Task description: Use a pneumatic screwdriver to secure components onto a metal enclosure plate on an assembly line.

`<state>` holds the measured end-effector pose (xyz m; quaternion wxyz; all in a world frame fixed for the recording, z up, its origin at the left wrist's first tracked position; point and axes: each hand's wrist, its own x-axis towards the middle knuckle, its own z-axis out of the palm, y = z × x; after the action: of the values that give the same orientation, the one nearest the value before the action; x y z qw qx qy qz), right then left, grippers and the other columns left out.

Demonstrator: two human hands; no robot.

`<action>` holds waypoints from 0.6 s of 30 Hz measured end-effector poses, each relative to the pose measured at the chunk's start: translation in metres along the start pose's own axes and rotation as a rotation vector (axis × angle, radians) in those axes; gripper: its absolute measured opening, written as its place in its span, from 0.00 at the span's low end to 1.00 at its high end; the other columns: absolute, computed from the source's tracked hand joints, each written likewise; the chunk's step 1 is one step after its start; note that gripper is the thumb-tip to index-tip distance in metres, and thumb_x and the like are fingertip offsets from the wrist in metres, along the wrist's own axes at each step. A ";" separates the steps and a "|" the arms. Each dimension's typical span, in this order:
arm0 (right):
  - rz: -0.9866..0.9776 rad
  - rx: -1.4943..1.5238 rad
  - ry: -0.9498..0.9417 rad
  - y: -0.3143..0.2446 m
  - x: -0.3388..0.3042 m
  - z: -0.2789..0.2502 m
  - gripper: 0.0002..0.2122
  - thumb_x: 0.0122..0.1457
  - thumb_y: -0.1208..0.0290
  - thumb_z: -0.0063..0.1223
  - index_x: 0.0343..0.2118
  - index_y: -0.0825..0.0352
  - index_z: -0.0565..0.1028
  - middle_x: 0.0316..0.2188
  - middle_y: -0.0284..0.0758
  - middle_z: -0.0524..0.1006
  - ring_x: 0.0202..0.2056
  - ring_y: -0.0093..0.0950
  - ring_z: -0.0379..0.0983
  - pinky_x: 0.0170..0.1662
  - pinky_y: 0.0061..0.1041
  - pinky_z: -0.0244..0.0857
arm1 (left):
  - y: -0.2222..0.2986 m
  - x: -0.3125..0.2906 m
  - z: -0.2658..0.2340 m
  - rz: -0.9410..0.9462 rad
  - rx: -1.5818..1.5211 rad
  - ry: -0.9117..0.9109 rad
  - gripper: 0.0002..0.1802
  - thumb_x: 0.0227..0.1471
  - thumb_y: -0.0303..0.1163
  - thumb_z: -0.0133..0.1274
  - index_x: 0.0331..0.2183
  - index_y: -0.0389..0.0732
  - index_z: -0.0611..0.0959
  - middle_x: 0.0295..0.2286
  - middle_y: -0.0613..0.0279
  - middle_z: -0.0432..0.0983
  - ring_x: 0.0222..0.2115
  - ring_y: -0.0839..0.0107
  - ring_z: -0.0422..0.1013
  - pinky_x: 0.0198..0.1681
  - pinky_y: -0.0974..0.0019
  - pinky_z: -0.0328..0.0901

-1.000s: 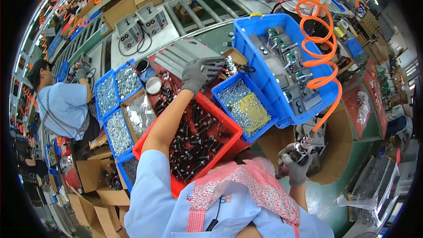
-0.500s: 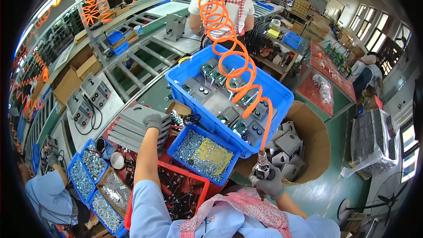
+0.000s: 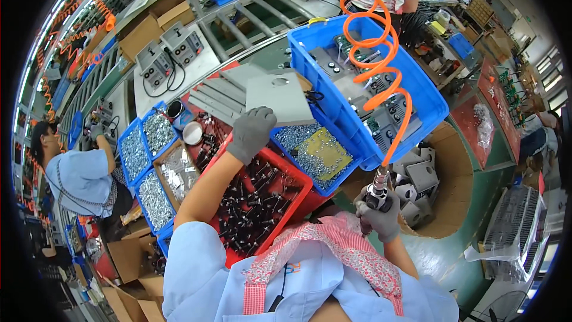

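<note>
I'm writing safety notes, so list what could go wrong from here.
1. The left hand holds the metal panel by its near edge; it could slip onto the blue tray of small parts.
2. The orange hose, leading to the tool in the right hand, might snag circuit boards in the blue bin.

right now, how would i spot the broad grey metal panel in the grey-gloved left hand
Find the large blue plastic bin behind the coiled orange hose. Near its left side, the grey-gloved left hand grips the broad grey metal panel. Unlike the stacked grey metal pieces nearby, it shows a small hole.
</note>
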<state>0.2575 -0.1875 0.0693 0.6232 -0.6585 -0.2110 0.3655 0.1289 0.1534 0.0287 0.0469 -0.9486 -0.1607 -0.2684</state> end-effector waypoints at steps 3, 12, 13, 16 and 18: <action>0.000 0.090 -0.076 -0.010 -0.003 0.009 0.09 0.45 0.83 0.56 0.32 0.71 0.73 0.23 0.31 0.74 0.22 0.18 0.70 0.27 0.19 0.65 | 0.026 -0.020 -0.054 -0.193 -0.190 0.157 0.04 0.44 0.25 0.53 0.28 0.42 0.78 0.31 0.61 0.78 0.31 0.64 0.75 0.30 0.67 0.69; -0.186 0.261 -0.100 -0.035 0.012 0.053 0.14 0.47 0.81 0.53 0.39 0.74 0.70 0.20 0.35 0.73 0.16 0.18 0.66 0.17 0.16 0.58 | 0.063 -0.070 -0.142 -0.924 -1.563 0.252 0.13 0.47 0.30 0.59 0.35 0.34 0.78 0.31 0.65 0.77 0.30 0.78 0.71 0.35 0.73 0.66; -0.097 0.295 -0.129 -0.047 0.009 0.059 0.15 0.46 0.83 0.53 0.40 0.73 0.69 0.20 0.34 0.73 0.16 0.19 0.67 0.17 0.15 0.57 | 0.071 -0.075 -0.148 -0.943 -1.603 0.224 0.13 0.47 0.31 0.59 0.35 0.34 0.78 0.31 0.65 0.77 0.30 0.78 0.71 0.35 0.73 0.66; -0.014 0.236 -0.232 -0.039 0.014 0.063 0.13 0.45 0.83 0.55 0.36 0.70 0.71 0.21 0.33 0.73 0.16 0.21 0.68 0.17 0.15 0.58 | 0.079 -0.100 -0.144 -0.874 -1.565 0.114 0.15 0.49 0.38 0.58 0.34 0.37 0.79 0.29 0.66 0.76 0.29 0.79 0.71 0.34 0.73 0.65; 0.078 0.085 -0.306 -0.033 0.016 0.062 0.13 0.44 0.79 0.56 0.35 0.69 0.72 0.20 0.33 0.73 0.16 0.23 0.70 0.18 0.19 0.62 | 0.079 -0.113 -0.128 -0.892 -1.616 0.072 0.17 0.51 0.43 0.56 0.34 0.38 0.79 0.29 0.66 0.75 0.29 0.79 0.70 0.33 0.73 0.65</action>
<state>0.2277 -0.1302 0.1006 0.5965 -0.5758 -0.2618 0.4940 0.0008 0.0249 0.0787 -0.7321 -0.5345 -0.2736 -0.3216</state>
